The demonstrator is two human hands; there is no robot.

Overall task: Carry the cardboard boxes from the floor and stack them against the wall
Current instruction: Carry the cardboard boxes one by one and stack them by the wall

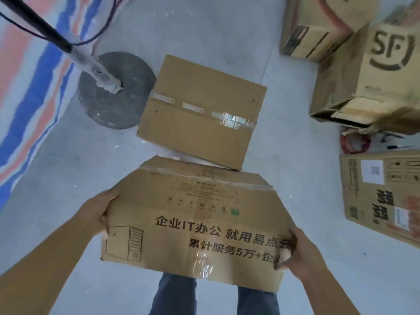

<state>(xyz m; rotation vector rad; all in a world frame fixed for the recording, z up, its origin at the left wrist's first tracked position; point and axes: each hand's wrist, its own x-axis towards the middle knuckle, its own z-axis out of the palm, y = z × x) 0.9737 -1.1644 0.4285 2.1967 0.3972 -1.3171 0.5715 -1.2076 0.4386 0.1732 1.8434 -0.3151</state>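
Observation:
I hold a taped cardboard box with black printed writing (pixel 195 226) off the floor in front of my legs. My left hand (pixel 100 212) grips its left side, thumb on top. My right hand (pixel 295 253) grips its near right corner, fingers curled round the edge. Just beyond it a plain taped cardboard box (pixel 202 110) lies flat on the grey floor. At the right stand a box marked SF (pixel 372 76) with a torn lower edge, another box (pixel 318 26) behind it, and a flat box with labels (pixel 381 196).
A round grey stand base (pixel 113 92) with a slanted pole (pixel 45 35) and cables sits left of the plain box. A red, white and blue striped sheet (pixel 27 87) covers the far left. Red wire coils (pixel 354 144) lie by the SF box.

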